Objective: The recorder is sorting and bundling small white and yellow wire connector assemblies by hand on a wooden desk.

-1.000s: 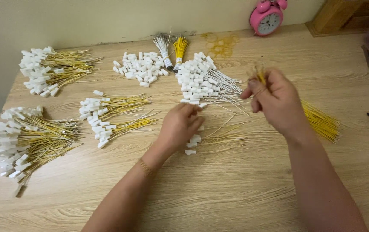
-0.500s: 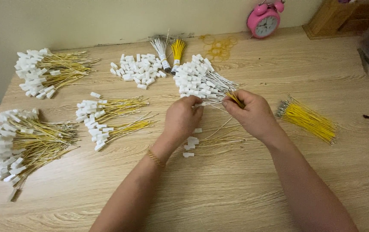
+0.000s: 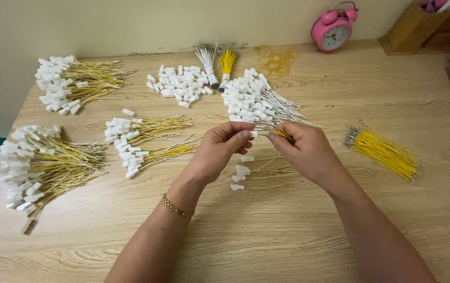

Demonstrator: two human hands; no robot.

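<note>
White connector point(image 3: 252, 133) pinched in left hand point(image 3: 219, 149); right hand point(image 3: 303, 149) grips yellow wire point(image 3: 282, 134)

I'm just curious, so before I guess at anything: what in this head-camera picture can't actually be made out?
- What the left hand pinches: only a white connector tip shows; fingers cover the rest.
- The yellow wire in the right hand: mostly hidden by the fingers.
- Wooden holder at top right: cut off by the frame edge.
- Pink alarm clock dial: too small to read.
</note>
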